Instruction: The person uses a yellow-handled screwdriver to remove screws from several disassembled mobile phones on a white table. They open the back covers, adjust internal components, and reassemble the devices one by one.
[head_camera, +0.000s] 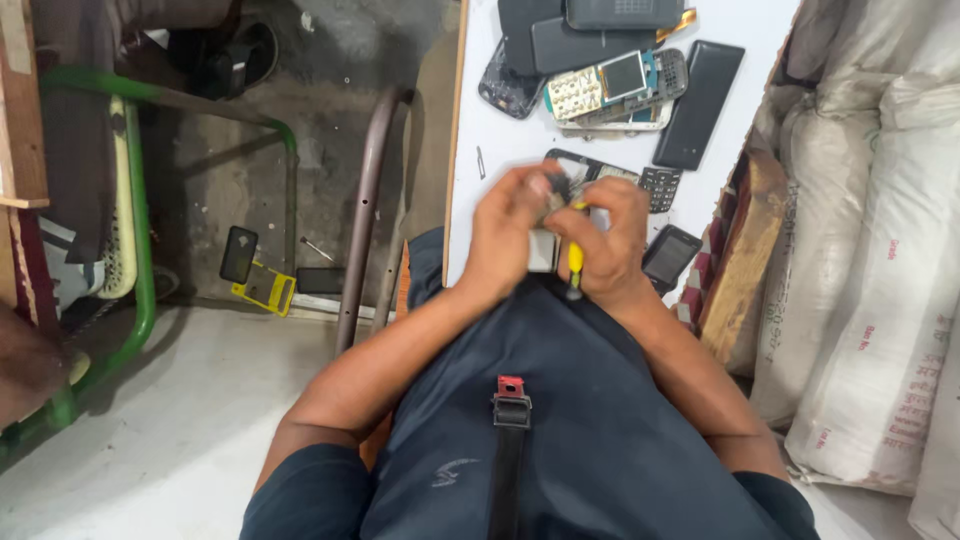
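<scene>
Here, two bare hands close together over the near edge of a white table (480, 120). Left hand (510, 225) curled shut around a small grey phone part (543, 250), with fingers wrapped over its top. Right hand (610, 235) also closed, gripping a screwdriver with a yellow handle (575, 262), pressed right up against the phone part. Tip hidden between the hands, so maybe touching the part, hard to tell. Just past the knuckles on the table, a black phone frame (575, 165) and a small keypad (660, 188). A dark phone (670, 255) beside the right hand. Farther back, a pile of old phones (600, 70), some black, one with its insides showing. Big white sacks (880, 250) stacked on the right side. On the floor at the left, a black phone (238, 254) next to a yellow piece (265, 290), near a green metal frame (140, 250). A dark blue bag with a red buckle (511, 388) on the lap below.
</scene>
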